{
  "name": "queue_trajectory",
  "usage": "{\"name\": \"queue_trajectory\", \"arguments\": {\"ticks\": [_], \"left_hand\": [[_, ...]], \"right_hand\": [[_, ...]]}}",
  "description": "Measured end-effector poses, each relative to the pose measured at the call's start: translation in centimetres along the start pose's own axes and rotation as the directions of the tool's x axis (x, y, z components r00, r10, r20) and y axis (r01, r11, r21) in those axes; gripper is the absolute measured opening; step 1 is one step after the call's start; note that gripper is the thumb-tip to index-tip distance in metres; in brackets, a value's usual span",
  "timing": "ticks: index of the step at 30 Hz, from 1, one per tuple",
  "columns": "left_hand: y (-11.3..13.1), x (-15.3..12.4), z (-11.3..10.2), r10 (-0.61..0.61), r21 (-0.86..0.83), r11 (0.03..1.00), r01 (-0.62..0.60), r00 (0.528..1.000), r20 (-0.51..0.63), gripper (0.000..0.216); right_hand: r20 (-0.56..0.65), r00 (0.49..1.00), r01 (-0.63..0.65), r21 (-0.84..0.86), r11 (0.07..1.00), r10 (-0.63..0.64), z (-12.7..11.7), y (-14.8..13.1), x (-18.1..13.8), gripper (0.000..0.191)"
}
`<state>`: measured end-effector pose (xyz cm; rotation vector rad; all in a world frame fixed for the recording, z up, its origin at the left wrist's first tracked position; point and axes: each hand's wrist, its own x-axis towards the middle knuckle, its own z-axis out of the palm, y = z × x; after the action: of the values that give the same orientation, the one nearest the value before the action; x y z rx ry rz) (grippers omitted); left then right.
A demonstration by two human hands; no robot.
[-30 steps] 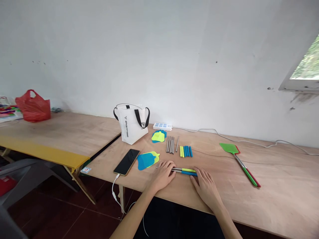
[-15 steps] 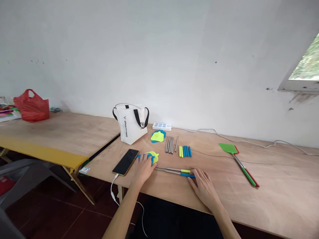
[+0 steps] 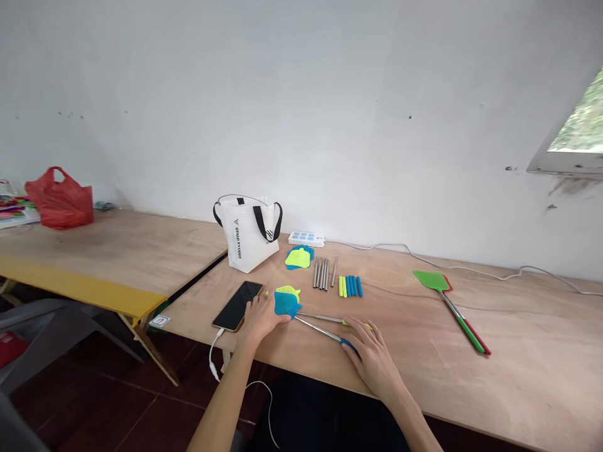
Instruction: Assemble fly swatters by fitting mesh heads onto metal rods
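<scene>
My left hand (image 3: 260, 317) pinches a blue swatter head (image 3: 285, 304) lifted off the wooden table (image 3: 414, 351), with a yellow swatter head (image 3: 288, 290) lying just behind it. My right hand (image 3: 370, 351) grips the blue handle end of a metal rod (image 3: 318, 328), angled up toward the blue head. A second rod with a yellow grip (image 3: 330, 319) lies beside it on the table.
A black phone (image 3: 237, 304) on a white cable lies left of my left hand. Behind are a white tote bag (image 3: 248, 233), more swatter heads (image 3: 298, 257), several metal rods (image 3: 323, 274), coloured grips (image 3: 350, 286), and assembled swatters (image 3: 452, 307) at right. A red bag (image 3: 60, 199) sits far left.
My left hand moved left from the rods, took the blue swatter head and raised it. My right hand lifted the blue-handled rod and swung its tip toward that head.
</scene>
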<state>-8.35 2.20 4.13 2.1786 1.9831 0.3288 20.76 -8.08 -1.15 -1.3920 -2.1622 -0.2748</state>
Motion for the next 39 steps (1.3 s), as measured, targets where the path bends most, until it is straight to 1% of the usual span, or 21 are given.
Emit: {"name": "queue_trajectory", "arguments": {"ticks": [3, 6, 8, 10, 12, 14, 16, 17, 19, 21, 23, 24, 27, 31, 34, 39], "left_hand": [[0.1, 0.0, -0.3, -0.027, -0.024, 0.999, 0.027, 1.0, 0.001, 0.081], [-0.1, 0.1, -0.5, -0.05, -0.041, 0.998, 0.051, 0.998, 0.033, 0.086], [-0.4, 0.3, -0.5, -0.057, -0.071, 0.996, 0.059, 0.998, 0.032, 0.086], [-0.8, 0.6, -0.5, -0.055, -0.165, 0.985, 0.056, 0.998, 0.007, 0.078], [-0.9, 0.9, -0.6, -0.035, -0.325, 0.946, 0.013, 0.998, -0.06, 0.061], [-0.6, 1.0, -0.8, 0.001, -0.515, 0.853, -0.083, 0.987, -0.158, 0.045], [0.1, 0.9, -1.1, 0.027, -0.694, 0.696, -0.185, 0.973, -0.231, 0.038], [0.7, 0.7, -1.2, 0.032, -0.767, 0.604, -0.215, 0.969, -0.246, 0.037], [1.9, 0.3, -1.4, 0.02, -0.879, 0.42, -0.227, 0.97, -0.241, 0.037], [3.1, -0.1, -1.2, -0.006, -0.941, 0.274, -0.199, 0.978, -0.209, 0.038], [4.2, -0.4, -0.8, -0.029, -0.969, 0.178, -0.171, 0.983, -0.179, 0.041], [4.6, -0.4, -0.5, -0.037, -0.974, 0.152, -0.167, 0.984, -0.174, 0.042], [5.3, -0.3, 0.4, -0.056, -0.974, 0.122, -0.19, 0.979, -0.198, 0.045], [5.4, 0.0, 1.0, -0.05, -0.971, 0.106, -0.216, 0.974, -0.222, 0.047], [5.5, 0.0, 1.1, -0.04, -0.979, 0.067, -0.191, 0.98, -0.194, 0.047], [5.8, 0.1, 1.3, -0.001, -0.99, 0.023, -0.138, 0.99, -0.138, 0.048]], "right_hand": [[-0.014, 1.0, -0.013, 0.043, 0.999, 0.014, 0.2, 0.2, 0.0, 0.025], [-0.03, 0.998, -0.052, 0.09, 0.995, 0.055, 0.1, 0.6, 0.0, 0.031], [-0.044, 0.995, -0.083, 0.092, 0.992, 0.088, 0.1, 0.8, -0.1, 0.036], [-0.054, 0.992, -0.107, 0.058, 0.993, 0.11, 0.1, 0.9, -0.3, 0.047], [-0.054, 0.992, -0.111, 0.014, 0.994, 0.112, 0.0, 1.0, -0.4, 0.059], [-0.054, 0.993, -0.107, -0.016, 0.994, 0.106, -0.2, 1.0, -0.4, 0.059], [-0.069, 0.991, -0.113, -0.028, 0.993, 0.111, -0.4, 0.9, -0.3, 0.049], [-0.08, 0.989, -0.124, -0.033, 0.992, 0.121, -0.5, 0.8, -0.3, 0.043], [-0.102, 0.983, -0.155, -0.039, 0.987, 0.15, -0.7, 0.8, -0.2, 0.035], [-0.12, 0.978, -0.179, -0.037, 0.983, 0.173, -0.7, 0.7, -0.1, 0.033], [-0.141, 0.971, -0.199, -0.015, 0.98, 0.195, -0.5, 0.7, -0.1, 0.034], [-0.155, 0.965, -0.213, 0.002, 0.977, 0.211, -0.5, 0.7, -0.1, 0.036], [-0.188, 0.947, -0.25, 0.076, 0.965, 0.26, -0.3, 0.8, -0.1, 0.038], [-0.22, 0.929, -0.265, 0.165, 0.95, 0.297, -0.6, 0.8, 0.0, 0.033], [-0.231, 0.919, -0.28, 0.184, 0.942, 0.318, -0.7, 0.7, 0.0, 0.033], [-0.221, 0.926, -0.262, 0.209, 0.942, 0.306, -0.6, 0.7, 0.0, 0.036]]}}
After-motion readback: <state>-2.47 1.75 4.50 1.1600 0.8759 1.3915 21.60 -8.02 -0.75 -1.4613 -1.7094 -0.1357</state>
